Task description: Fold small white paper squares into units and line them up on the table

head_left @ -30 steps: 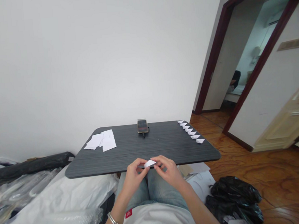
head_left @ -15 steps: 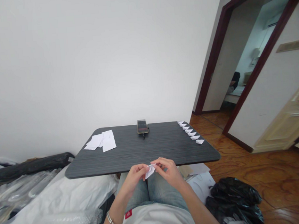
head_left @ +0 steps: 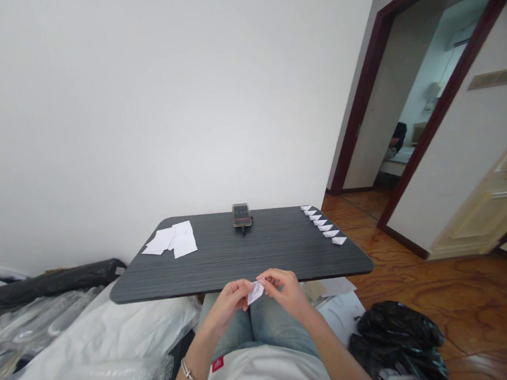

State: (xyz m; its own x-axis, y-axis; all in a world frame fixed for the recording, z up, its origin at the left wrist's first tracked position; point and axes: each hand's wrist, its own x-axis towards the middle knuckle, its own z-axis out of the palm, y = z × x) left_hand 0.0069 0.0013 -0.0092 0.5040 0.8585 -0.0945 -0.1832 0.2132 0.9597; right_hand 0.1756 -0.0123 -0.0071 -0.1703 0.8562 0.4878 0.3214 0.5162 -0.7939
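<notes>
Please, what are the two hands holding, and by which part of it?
A small white paper: the left hand pinches its left side, the right hand its upper right corner.

A home, by its looks — wood-grain floor (head_left: pixel 462 290), dark-red door frame (head_left: pixel 360 104), cream panelling (head_left: pixel 499 216).

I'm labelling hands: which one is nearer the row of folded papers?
Right. The right hand is left of the row of folded papers and lower in view; the left hand is farther left, past the held paper.
</notes>
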